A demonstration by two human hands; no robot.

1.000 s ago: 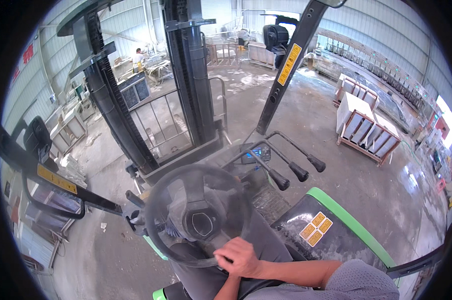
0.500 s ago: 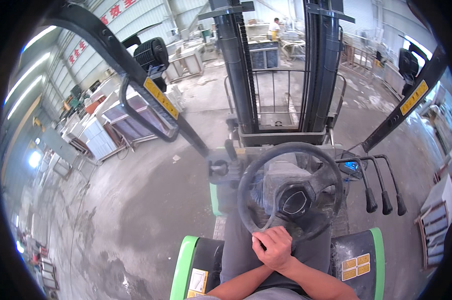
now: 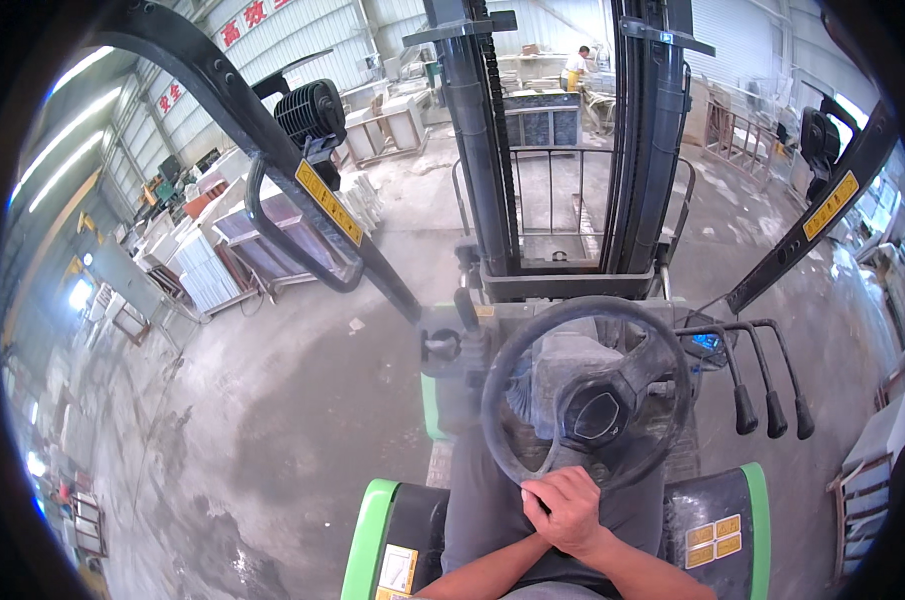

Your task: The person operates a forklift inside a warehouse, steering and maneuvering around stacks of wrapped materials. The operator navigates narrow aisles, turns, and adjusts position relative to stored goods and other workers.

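A dark round steering wheel (image 3: 493, 400) stands in front of me, on a dusty forklift. My right hand (image 3: 565, 512) lies back-up at the wheel's lower rim, its fingers bent over the rim and closed. The thumb lies along the left side of that hand. My left forearm (image 3: 493, 572) crosses beneath the right wrist, and the left hand is hidden under the right one. Right of the wheel, three black-knobbed levers (image 3: 776, 415) stand untouched, beside a small lit display (image 3: 708, 341).
Ahead rises the dark mast (image 3: 473, 140), with a load guard (image 3: 553, 190) between its rails. Slabs on racks (image 3: 208, 265) stand at left, another rack (image 3: 868, 500) at right. A person in yellow and white (image 3: 575, 70) stands far ahead. Grey concrete floor (image 3: 303, 400) surrounds the forklift.
The whole view has shifted slightly, so the hall and the forklift appear a little lower and further right. My right hand keeps its place at the wheel's lower rim.
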